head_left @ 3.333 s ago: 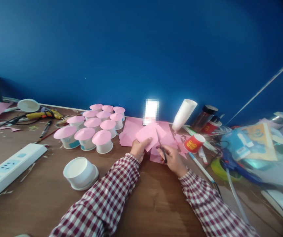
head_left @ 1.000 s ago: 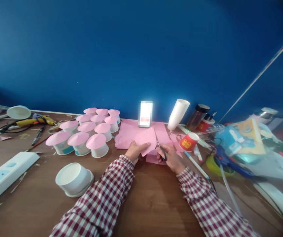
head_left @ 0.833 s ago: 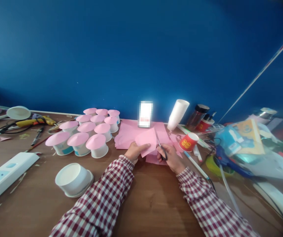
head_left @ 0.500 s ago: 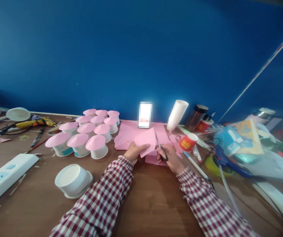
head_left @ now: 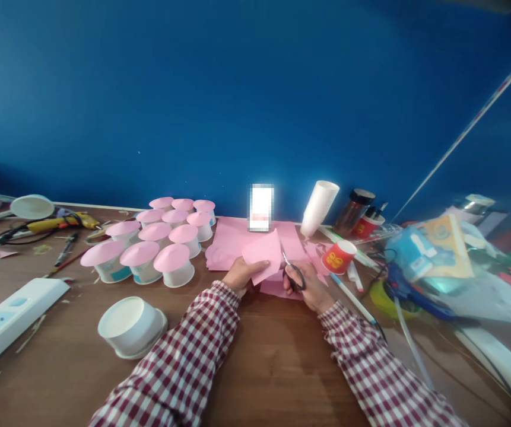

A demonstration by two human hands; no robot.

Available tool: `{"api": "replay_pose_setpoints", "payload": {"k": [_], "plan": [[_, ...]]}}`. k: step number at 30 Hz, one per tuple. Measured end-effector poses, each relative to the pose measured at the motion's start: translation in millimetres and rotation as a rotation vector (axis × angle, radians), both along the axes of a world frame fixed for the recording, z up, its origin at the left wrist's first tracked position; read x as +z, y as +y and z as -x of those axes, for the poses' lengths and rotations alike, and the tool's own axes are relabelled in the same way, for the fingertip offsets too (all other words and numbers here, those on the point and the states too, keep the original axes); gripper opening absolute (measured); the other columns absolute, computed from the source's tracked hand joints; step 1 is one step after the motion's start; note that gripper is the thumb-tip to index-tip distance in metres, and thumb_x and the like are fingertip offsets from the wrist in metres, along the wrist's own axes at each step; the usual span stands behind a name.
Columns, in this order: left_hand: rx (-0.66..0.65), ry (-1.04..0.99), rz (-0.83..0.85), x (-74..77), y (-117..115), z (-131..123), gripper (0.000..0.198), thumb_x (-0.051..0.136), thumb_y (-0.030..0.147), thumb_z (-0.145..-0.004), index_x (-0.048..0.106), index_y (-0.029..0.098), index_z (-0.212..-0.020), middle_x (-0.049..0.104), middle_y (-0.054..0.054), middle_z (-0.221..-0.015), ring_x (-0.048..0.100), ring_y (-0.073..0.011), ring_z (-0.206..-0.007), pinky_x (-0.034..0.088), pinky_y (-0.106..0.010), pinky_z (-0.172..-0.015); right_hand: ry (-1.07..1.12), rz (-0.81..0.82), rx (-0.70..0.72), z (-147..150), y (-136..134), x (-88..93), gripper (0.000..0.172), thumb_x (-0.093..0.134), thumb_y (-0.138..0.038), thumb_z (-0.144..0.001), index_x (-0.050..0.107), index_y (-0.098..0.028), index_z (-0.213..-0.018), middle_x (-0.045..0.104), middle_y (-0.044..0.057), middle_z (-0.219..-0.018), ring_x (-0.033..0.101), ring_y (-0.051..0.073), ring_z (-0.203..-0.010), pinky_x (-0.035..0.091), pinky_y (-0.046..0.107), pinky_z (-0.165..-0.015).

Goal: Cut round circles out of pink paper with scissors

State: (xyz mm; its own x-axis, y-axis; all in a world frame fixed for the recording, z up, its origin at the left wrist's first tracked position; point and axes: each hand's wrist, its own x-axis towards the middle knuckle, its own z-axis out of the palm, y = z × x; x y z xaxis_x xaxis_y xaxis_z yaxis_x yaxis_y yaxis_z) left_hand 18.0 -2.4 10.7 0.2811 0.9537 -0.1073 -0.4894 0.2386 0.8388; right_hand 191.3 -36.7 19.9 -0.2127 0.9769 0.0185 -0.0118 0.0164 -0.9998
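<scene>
My left hand (head_left: 240, 274) pinches a cut piece of pink paper (head_left: 262, 255) with the thumb on top. Fingers of my right hand (head_left: 311, 284) are wrapped round the dark handles of a pair of scissors (head_left: 294, 276), whose blades point up along the right edge of that piece. Whether the blades touch the paper I cannot make out. Beneath both hands lie larger pink sheets (head_left: 224, 243). To the left stand several white paper cups (head_left: 178, 274), upside down or upright I cannot tell, each topped with a shallow pink paper cone (head_left: 175, 257).
A white tub (head_left: 130, 326) sits near my left sleeve, beside a power strip (head_left: 10, 326). A yellow glue gun (head_left: 63, 223) lies far left. On the right are a red cup (head_left: 339, 256), leaning stacked white cups (head_left: 320, 207), a blue glue gun (head_left: 419, 296) and plastic bags (head_left: 433, 249).
The scissor handles have spread slightly apart in my right hand. My left hand and the paper stay nearly still.
</scene>
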Motion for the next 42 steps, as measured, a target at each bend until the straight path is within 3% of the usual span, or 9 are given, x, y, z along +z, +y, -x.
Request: {"api": "replay_pose_setpoints", "payload": {"k": [8, 19, 24, 30, 36, 39, 42], "plan": [[-0.012, -0.039, -0.005, 8.4, -4.2, 2.1, 0.043, 0.080, 0.021, -0.056, 0.067, 0.007, -0.094, 0.069, -0.014, -0.092, 0.064, -0.0241, -0.085, 0.048, -0.037, -0.083, 0.054, 0.005, 0.023, 0.2, -2.2, 3.9, 0.035, 0.058, -0.050, -0.081, 0.058, -0.016, -0.087, 0.056, -0.003, -0.055, 0.049, 0.009, -0.044, 0.040, 0.020, -0.044], [-0.107, -0.004, -0.045, 7.6, -5.6, 2.2, 0.047, 0.082, 0.022, -0.054, 0.067, 0.004, -0.095, 0.069, -0.017, -0.092, 0.064, -0.0260, -0.085, 0.046, -0.039, -0.084, 0.046, -0.026, -0.023, 0.0, -1.7, 2.3, 0.036, 0.056, -0.052, -0.081, 0.056, -0.017, -0.081, 0.056, -0.001, -0.057, 0.049, 0.010, -0.048, 0.039, 0.021, -0.044], [-0.122, -0.007, -0.063, 9.3, -7.0, 1.4, 0.048, 0.082, 0.022, -0.053, 0.068, 0.005, -0.095, 0.070, -0.017, -0.092, 0.065, -0.0270, -0.086, 0.046, -0.040, -0.085, 0.049, -0.075, -0.057, -0.3, -0.2, 1.2, 0.034, 0.056, -0.051, -0.082, 0.057, -0.017, -0.083, 0.056, -0.002, -0.056, 0.049, 0.010, -0.048, 0.040, 0.021, -0.045], [-0.103, 0.001, -0.044, 7.1, -6.1, 1.2, 0.047, 0.082, 0.023, -0.052, 0.068, 0.005, -0.093, 0.070, -0.017, -0.091, 0.065, -0.0268, -0.084, 0.046, -0.041, -0.084, 0.012, -0.084, -0.095, 1.1, 1.6, 1.4, 0.034, 0.060, -0.050, -0.078, 0.056, -0.017, -0.071, 0.055, -0.002, -0.052, 0.049, 0.010, -0.045, 0.041, 0.021, -0.042], [-0.120, 0.011, -0.041, 6.9, -4.8, 3.4, 0.041, 0.081, 0.023, -0.055, 0.068, 0.005, -0.089, 0.070, -0.016, -0.089, 0.065, -0.0253, -0.083, 0.047, -0.039, -0.083, 0.003, -0.107, -0.146, 3.1, 2.6, 0.6, 0.031, 0.061, -0.046, -0.079, 0.056, -0.017, -0.070, 0.054, -0.003, -0.053, 0.049, 0.009, -0.046, 0.042, 0.020, -0.043], [-0.098, 0.012, -0.023, 6.8, -5.2, 3.7, 0.041, 0.081, 0.024, -0.056, 0.068, 0.005, -0.089, 0.070, -0.017, -0.089, 0.065, -0.0248, -0.082, 0.048, -0.038, -0.081, -0.017, -0.119, -0.173, 2.9, 4.1, -0.6, 0.030, 0.060, -0.047, -0.080, 0.057, -0.017, -0.078, 0.055, -0.003, -0.054, 0.050, 0.010, -0.046, 0.044, 0.022, -0.044], [-0.057, -0.027, -0.009, 6.8, -5.7, 2.7, 0.041, 0.080, 0.024, -0.056, 0.068, 0.006, -0.090, 0.070, -0.016, -0.089, 0.065, -0.0248, -0.083, 0.048, -0.038, -0.081, -0.030, -0.129, -0.207, 2.9, 5.2, -2.2, 0.036, 0.062, -0.048, -0.078, 0.053, -0.020, -0.098, 0.056, -0.005, -0.055, 0.054, 0.012, -0.047, 0.046, 0.023, -0.047]]}}
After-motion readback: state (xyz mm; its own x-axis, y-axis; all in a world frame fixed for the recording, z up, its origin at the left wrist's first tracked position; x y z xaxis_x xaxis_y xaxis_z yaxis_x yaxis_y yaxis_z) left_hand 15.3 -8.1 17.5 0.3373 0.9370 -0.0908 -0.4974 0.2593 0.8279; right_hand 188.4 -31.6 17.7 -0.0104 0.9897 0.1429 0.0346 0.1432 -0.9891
